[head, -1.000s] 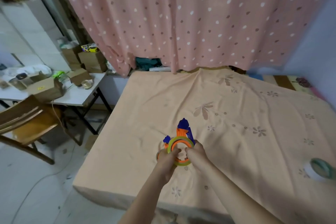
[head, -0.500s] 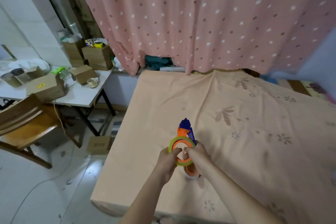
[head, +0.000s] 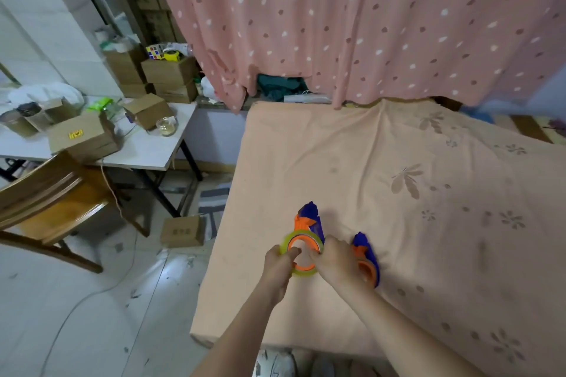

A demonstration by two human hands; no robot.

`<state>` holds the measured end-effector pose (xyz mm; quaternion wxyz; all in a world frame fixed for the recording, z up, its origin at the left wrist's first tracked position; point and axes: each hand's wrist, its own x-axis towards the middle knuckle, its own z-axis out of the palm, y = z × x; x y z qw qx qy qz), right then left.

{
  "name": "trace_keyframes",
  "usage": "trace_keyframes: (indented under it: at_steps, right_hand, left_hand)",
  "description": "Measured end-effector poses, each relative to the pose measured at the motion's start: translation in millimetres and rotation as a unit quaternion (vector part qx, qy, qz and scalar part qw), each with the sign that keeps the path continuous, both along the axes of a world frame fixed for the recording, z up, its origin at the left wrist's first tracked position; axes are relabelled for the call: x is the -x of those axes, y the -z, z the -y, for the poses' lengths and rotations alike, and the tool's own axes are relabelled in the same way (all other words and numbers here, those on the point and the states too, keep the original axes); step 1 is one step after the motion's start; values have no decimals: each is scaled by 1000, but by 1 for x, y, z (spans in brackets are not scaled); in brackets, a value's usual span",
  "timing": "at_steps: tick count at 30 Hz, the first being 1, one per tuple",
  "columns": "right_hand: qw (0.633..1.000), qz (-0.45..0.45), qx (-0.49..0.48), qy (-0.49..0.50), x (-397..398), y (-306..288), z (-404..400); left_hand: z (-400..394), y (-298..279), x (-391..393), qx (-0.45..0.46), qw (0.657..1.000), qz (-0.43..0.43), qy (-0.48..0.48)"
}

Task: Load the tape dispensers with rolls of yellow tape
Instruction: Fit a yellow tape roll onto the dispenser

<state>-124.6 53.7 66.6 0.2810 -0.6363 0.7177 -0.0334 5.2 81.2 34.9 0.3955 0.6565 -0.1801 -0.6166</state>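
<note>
Tape roll: a yellow roll of tape (head: 301,254) around an orange hub, lower centre of the frame, seated on a blue and orange tape dispenser (head: 308,221).
Left hand (head: 279,265): fingers closed on the roll's left edge.
Right hand (head: 336,260): fingers closed on its right edge.
Second dispenser (head: 366,257): just right of the right hand, lying on the peach bedsheet (head: 398,193).
Surroundings: white table (head: 147,150) with cardboard boxes (head: 82,139) at left; pink dotted curtain (head: 352,18) across the top.

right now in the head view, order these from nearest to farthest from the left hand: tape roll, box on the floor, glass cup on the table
1. tape roll, gripped in the left hand
2. box, on the floor to the left
3. glass cup, far left on the table
</note>
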Motion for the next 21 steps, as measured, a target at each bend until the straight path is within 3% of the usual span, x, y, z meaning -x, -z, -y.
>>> trace_keyframes:
  at_steps: [7, 14, 21]
  right_hand:
    - [1000, -6, -19, -11, -25, 49, 0]
    - [998, -31, -47, -6, -51, 96, 8]
    - [995, -23, -93, 15, -69, 130, 34]
  left_hand:
    - [-2, 28, -21, -47, 999, 9, 22]
    - [4, 60, -41, -108, 952, 286, 11]
    - [23, 83, -51, -114, 937, 328, 35]
